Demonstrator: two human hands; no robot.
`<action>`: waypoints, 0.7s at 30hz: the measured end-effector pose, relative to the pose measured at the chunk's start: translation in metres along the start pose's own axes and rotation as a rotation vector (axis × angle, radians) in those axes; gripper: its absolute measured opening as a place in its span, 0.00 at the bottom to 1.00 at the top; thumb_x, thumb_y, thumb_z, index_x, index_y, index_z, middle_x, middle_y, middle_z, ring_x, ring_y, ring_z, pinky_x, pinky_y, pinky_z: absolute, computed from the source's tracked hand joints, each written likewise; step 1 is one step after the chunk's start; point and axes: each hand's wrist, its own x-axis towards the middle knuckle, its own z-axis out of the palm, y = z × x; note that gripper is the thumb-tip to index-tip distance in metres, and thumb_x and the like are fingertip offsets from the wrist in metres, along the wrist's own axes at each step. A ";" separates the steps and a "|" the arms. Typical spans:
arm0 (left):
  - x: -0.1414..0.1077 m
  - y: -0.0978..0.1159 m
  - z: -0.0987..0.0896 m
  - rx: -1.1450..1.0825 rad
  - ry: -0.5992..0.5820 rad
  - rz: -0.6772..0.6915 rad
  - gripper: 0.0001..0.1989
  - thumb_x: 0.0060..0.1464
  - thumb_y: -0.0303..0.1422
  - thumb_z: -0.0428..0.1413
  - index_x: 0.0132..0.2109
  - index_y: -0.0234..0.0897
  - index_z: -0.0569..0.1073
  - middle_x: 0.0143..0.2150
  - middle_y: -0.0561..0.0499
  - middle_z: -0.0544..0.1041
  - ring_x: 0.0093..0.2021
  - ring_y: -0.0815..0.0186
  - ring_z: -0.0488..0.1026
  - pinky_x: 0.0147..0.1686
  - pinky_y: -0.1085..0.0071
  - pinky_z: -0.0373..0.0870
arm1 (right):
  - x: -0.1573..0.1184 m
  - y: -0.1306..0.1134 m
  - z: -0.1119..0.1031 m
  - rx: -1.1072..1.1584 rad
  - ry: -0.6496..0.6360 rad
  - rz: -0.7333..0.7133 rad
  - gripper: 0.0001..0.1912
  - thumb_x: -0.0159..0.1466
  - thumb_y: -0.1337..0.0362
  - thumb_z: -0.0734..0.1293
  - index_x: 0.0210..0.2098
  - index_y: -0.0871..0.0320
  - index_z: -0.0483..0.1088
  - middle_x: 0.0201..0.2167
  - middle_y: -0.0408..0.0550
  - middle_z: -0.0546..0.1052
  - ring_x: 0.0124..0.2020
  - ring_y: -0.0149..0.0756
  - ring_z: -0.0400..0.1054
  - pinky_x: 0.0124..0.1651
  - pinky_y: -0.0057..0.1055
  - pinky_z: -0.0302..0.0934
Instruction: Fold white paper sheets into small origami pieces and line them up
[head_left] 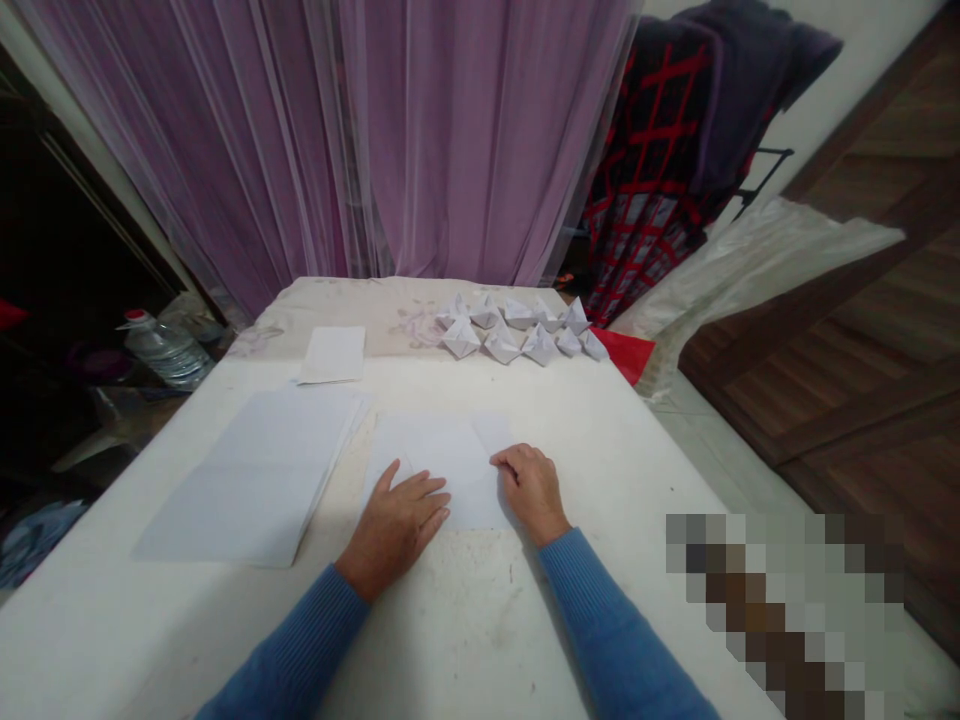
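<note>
Although a pixelated patch (780, 610) hides the lower right corner of our view, both of our hands rest in plain sight on the white-covered worktop (607, 470). Our left hand (394, 530) and our right hand (532, 490) lie close together at the near edge of a white paper sheet (450, 470). White on white makes that sheet hard to read: we cannot tell whether it is folded or is two overlapping pieces. The left fingers (427, 497) are spread and lie nearly flat against its lower left side, while the right fingers (506, 458) sit together, slightly curled, on its right side; neither hand closes around anything. To the left of our hands lies a thick stack of paper (247, 480), and beyond it a single loose sheet (334, 355). Two rows of small folded paper boats (517, 335) stand at the far end of the worktop, partly overlapping, so their exact number is hard to make out. A red plastic piece (628, 355) pokes out beside them, and a water bottle (165, 350) with a red cap sits beyond the left edge in dim light.
</note>
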 end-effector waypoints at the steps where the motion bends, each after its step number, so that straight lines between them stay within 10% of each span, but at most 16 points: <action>1: 0.000 0.000 0.000 0.004 -0.002 0.002 0.12 0.64 0.33 0.49 0.45 0.43 0.78 0.48 0.49 0.80 0.52 0.62 0.74 0.64 0.51 0.50 | -0.002 -0.001 -0.002 -0.014 -0.003 -0.019 0.15 0.60 0.75 0.61 0.35 0.54 0.76 0.36 0.46 0.77 0.40 0.37 0.68 0.45 0.32 0.57; 9: 0.001 0.005 -0.002 0.039 -0.039 -0.006 0.13 0.64 0.35 0.49 0.50 0.41 0.75 0.50 0.47 0.79 0.53 0.59 0.72 0.62 0.49 0.52 | -0.036 -0.022 -0.014 -0.158 -0.113 -0.244 0.18 0.65 0.58 0.63 0.55 0.46 0.70 0.63 0.53 0.63 0.64 0.50 0.52 0.60 0.48 0.50; 21: 0.014 0.016 -0.003 0.153 -0.145 -0.025 0.18 0.61 0.44 0.52 0.56 0.50 0.71 0.49 0.48 0.74 0.50 0.56 0.68 0.60 0.41 0.49 | -0.034 -0.017 -0.013 -0.263 -0.132 -0.105 0.19 0.68 0.58 0.61 0.57 0.45 0.68 0.63 0.55 0.63 0.64 0.51 0.53 0.60 0.53 0.49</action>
